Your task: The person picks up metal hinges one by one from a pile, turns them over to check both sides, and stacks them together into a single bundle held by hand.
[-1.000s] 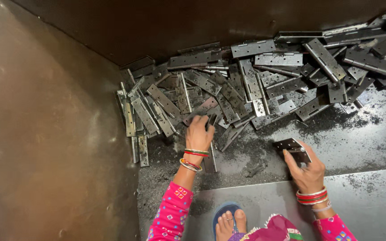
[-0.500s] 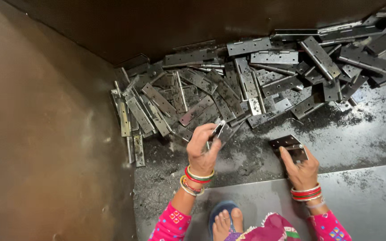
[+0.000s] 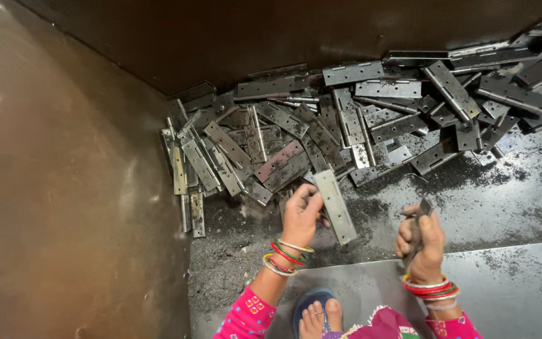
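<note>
Left hand at lower centre of the frame gripped a long grey hinge leaf, lifted just below the hinge pile. Right hand, lower right, clasped dark metal pieces edge-on.

Hinge pile cut off right (top corner) — foot half-cropped.
</note>
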